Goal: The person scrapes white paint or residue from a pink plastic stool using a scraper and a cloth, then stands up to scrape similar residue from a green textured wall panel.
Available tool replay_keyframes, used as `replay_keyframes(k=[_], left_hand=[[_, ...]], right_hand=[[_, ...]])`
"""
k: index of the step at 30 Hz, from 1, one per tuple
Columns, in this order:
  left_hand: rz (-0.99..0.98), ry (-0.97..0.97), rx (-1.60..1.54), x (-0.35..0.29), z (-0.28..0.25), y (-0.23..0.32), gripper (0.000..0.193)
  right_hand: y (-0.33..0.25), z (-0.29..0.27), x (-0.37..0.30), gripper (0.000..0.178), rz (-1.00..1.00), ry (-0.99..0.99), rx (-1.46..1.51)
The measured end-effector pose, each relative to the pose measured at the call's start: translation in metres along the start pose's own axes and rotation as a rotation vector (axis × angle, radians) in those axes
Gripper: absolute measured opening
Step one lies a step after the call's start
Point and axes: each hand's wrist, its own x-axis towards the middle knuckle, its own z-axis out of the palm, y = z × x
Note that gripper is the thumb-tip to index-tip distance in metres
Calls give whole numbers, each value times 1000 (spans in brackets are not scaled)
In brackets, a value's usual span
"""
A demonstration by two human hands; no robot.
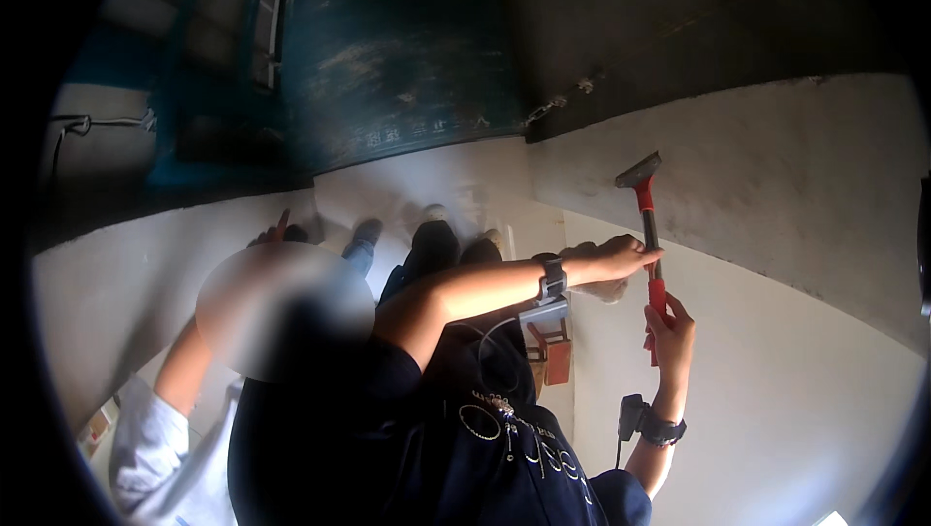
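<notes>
Red-handled scraper (647, 235), long axis near upright, blade topmost against the pale wall (776, 167): right hand (669, 332) closed round the lower handle, left hand (621, 256) closed on the shaft above, nearer the blade.

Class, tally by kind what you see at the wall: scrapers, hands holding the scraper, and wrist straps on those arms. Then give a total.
Red-handled scraper: 1
Hands holding it, left hand and right hand: 2
Dark wrist straps: 2
Total: 5
</notes>
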Motion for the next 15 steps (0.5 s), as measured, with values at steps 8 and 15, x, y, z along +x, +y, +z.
replay_keyframes(k=[8,15], left_hand=[[-121,252,-101,-7,-87,-49,49],[-257,425,-2,8,-172,-124,52]], right_hand=[[12,62,53,26,114,-488,561],[21,143,132,28,26,-719,588]])
